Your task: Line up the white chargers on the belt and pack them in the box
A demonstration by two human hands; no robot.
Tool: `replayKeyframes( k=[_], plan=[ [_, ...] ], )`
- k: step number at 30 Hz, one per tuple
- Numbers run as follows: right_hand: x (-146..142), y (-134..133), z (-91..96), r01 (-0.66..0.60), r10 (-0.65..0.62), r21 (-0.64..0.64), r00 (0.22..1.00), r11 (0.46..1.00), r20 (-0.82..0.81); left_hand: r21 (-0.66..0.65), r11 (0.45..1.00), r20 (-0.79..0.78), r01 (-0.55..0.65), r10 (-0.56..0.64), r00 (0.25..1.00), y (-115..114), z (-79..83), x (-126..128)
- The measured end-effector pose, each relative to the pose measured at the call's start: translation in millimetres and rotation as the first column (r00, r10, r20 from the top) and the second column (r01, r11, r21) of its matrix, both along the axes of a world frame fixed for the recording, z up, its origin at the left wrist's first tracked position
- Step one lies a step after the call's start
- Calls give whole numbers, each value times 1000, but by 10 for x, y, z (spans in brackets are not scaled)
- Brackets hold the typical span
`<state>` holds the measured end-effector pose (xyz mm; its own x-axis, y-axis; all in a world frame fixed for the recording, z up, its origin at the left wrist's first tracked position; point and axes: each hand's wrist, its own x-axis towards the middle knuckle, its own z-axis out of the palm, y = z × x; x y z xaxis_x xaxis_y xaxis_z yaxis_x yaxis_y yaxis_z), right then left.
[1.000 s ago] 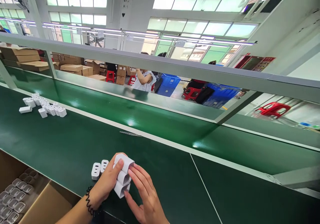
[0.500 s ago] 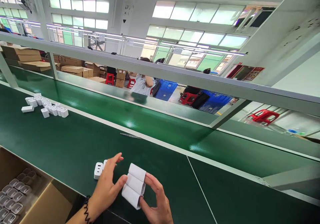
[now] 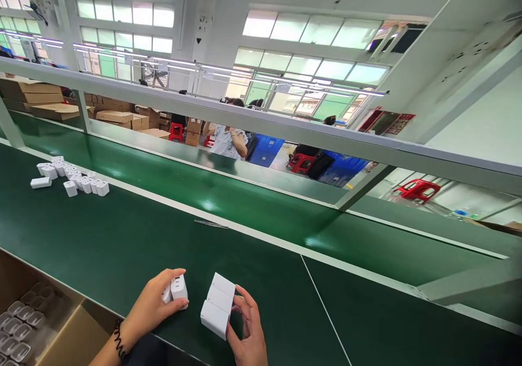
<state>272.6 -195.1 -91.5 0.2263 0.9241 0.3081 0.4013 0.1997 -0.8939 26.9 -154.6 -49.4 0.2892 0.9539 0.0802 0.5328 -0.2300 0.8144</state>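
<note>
My left hand is closed around a white charger block, whose port slots face up, near the front edge of the green bench. A second white block shows between the thumb and fingers, mostly covered by the hand. To the right, my right hand grips a row of white charger blocks pressed side by side, their plain long faces turned toward me. The fingers hold the row from its right end, and its far side is hidden. A small gap separates the two hands' loads.
Several white charger blocks lie clustered on the bench at left. A thin tweezer-like strip lies near the pale divider. At lower left, a cardboard box holds rows of clear-rimmed pieces. A person sits beyond the rail.
My left hand has left the row in my right hand, moved left and down, and closed on the loose charger blocks. The right hand has shifted slightly left, still holding its row.
</note>
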Motion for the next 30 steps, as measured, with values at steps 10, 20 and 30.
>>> replayKeyframes(
  k=[10,20,30],
  plan=[
    [-29,79,125,131,-133,45,990,990,44,-379,917,609,125,145,780,-170,-194,432],
    [-59,277,152,12,-159,392,925,920,344,-497,833,749,242,271,604,-81,-247,675],
    [-106,332,262,-105,-78,414,913,904,401,-536,807,704,248,266,658,-64,-252,686]
  ],
)
